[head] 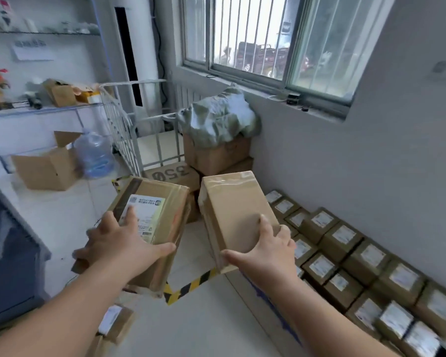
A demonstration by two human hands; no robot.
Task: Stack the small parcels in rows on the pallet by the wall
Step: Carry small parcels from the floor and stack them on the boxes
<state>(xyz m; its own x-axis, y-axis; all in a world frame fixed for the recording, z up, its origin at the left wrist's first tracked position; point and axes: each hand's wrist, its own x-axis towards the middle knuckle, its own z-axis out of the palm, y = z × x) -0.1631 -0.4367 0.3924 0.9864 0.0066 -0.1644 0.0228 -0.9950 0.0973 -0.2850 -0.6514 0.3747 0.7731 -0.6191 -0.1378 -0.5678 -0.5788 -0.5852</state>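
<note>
Brown labelled box (152, 222) in left hand (121, 243), hand gripping near end. Plain box (232, 212) in right hand (271, 251), gripped at near end too. Both boxes up in air, side by side, small gap between. Small parcels (358, 266) sit in tight rows low down by grey wall (345, 163), right of hands, white labels up. Yellow-black tape (191, 282) on floor below boxes. Water jug (94, 155) far left.

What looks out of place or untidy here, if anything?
The carton below the window overflows with crumpled grey wrapping, and an open box sits flaps-up at left. The stacked parcels lie in tidy rows.
</note>
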